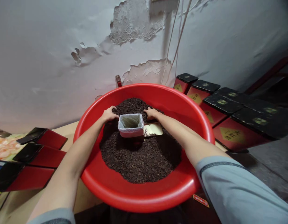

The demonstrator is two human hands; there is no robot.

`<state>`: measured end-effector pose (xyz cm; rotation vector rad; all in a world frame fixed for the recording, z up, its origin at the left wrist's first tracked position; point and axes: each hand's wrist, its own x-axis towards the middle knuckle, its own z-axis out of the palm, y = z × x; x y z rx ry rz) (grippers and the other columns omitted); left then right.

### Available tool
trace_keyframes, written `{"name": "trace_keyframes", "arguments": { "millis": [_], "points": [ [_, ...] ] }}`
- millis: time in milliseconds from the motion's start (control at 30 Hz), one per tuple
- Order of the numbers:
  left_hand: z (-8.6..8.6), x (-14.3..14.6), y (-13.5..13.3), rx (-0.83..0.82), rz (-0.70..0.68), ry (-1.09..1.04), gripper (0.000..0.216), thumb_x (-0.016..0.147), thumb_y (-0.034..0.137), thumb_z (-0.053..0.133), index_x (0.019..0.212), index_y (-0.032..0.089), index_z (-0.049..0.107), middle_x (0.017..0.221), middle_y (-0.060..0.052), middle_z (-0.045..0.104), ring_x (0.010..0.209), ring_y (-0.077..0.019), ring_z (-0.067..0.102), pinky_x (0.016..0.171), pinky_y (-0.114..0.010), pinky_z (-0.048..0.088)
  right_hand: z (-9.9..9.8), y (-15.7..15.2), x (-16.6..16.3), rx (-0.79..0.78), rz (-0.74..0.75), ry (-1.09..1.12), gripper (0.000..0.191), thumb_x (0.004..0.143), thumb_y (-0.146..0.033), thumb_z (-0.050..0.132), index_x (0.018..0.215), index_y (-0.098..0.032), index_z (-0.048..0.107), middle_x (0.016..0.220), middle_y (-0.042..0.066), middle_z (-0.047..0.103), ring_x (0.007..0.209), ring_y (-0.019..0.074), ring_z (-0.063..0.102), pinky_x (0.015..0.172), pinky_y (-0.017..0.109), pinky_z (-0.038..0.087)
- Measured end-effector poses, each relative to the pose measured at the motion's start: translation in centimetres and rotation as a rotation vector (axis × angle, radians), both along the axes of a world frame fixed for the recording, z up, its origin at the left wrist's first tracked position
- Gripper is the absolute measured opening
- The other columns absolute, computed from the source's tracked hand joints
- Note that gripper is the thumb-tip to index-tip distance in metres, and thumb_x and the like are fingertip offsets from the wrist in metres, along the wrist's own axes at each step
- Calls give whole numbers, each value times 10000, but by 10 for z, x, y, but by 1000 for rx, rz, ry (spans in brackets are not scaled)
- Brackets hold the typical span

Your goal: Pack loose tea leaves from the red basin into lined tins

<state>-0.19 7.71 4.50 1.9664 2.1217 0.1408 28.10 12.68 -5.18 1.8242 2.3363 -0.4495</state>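
Observation:
A wide red plastic basin [144, 199] holds a heap of dark dry tea leaves [144, 165]. In its middle stands a red tin lined with a whitish plastic bag [131, 127]; the bag's mouth is wide and folded over the rim. My left hand [109, 114] reaches into the leaves just left of the tin, thumb and fingers apart, some fingertips hidden. On the far right side of the tin, my right hand [151, 113] rests on the heap with its fingers spread. A flat gold-coloured plate [154, 129] lies beside the tin, with some leaves on it.
Red tins with black lids [237, 130] stand in rows on the right. Several more red-and-black tins [49, 155] lie at the left on a tan surface [85, 197]. Behind the basin rises a wall with peeling paint [136, 21] and hanging cords [178, 40].

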Motion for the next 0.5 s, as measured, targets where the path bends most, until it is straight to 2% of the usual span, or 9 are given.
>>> {"name": "trace_keyframes", "arguments": {
  "millis": [133, 233, 267, 333, 433, 500],
  "points": [
    [33, 6, -15, 158, -25, -306, 562, 704, 250, 765, 1241, 263, 601, 1046, -7, 725, 781, -171, 699, 634, -229, 584, 3, 4, -4, -19, -11, 0, 1035, 608, -419, 881, 1534, -313, 431, 1538, 166, 417, 1312, 425, 552, 1076, 498, 489],
    [47, 18, -30, 214, -111, -414, 563, 668, 196, 753, 1206, 250, 597, 993, 7, 691, 681, -153, 663, 579, -250, 582, 3, 4, -4, -26, -4, -10, 1056, 614, -397, 880, 1552, -289, 410, 1556, 187, 396, 1326, 440, 540, 1083, 506, 482],
    [49, 23, -34, 231, -154, -417, 563, 662, 187, 749, 1201, 247, 599, 1011, 5, 683, 695, -157, 664, 603, -269, 595, 4, 3, -4, -28, 0, -15, 1054, 625, -388, 875, 1560, -289, 399, 1563, 187, 388, 1333, 442, 534, 1088, 509, 479],
    [52, 34, -43, 284, -273, -388, 568, 643, 162, 753, 1188, 234, 612, 1080, -9, 671, 835, -188, 685, 765, -326, 621, 4, 2, -4, -31, 7, -26, 1034, 661, -367, 853, 1575, -293, 377, 1575, 183, 378, 1347, 439, 525, 1099, 512, 473],
    [51, 50, -54, 358, -483, -316, 579, 625, 129, 758, 1182, 219, 627, 1199, -28, 649, 1130, -236, 638, 1056, -394, 525, 4, 2, -4, -34, 16, -39, 1000, 710, -346, 819, 1593, -290, 352, 1589, 182, 366, 1357, 434, 519, 1105, 513, 470],
    [48, 57, -60, 352, -595, -286, 580, 632, 114, 748, 1188, 223, 625, 1246, -35, 633, 1206, -243, 607, 1113, -404, 480, 4, 2, -4, -35, 16, -41, 999, 715, -352, 818, 1596, -290, 350, 1591, 184, 364, 1352, 436, 523, 1098, 516, 476]
  ]
}}
